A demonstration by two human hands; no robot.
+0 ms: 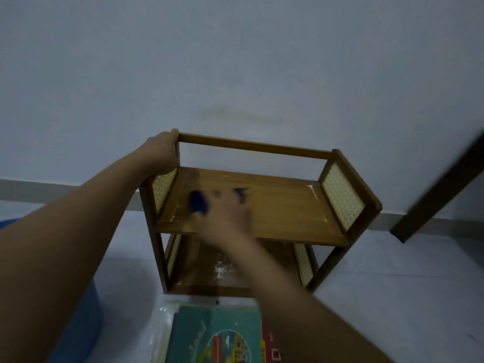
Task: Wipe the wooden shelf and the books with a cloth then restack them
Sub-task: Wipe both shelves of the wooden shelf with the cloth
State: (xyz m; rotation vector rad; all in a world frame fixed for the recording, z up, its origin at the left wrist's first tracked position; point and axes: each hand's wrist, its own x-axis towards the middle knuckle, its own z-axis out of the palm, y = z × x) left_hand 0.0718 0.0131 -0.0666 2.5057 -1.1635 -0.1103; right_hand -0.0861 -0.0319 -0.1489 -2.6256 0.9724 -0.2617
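A small two-tier wooden shelf (282,210) with pale woven side panels stands on the floor against the wall. My left hand (163,153) grips its top left corner post. My right hand (225,218) is blurred over the left part of the upper board, holding a dark blue cloth (197,203) pressed to the wood. The lower board (222,268) shows white dusty specks. A teal-covered book (217,334) lies flat on the floor in front of the shelf, on top of other books whose red edge (272,344) shows at its right.
A blue round tub (78,323) sits at the left under my left forearm. A dark wooden furniture leg (440,184) slants down at the right, close to the shelf's right side. A clear plastic sheet (162,334) lies under the books. Pale floor and wall surround everything.
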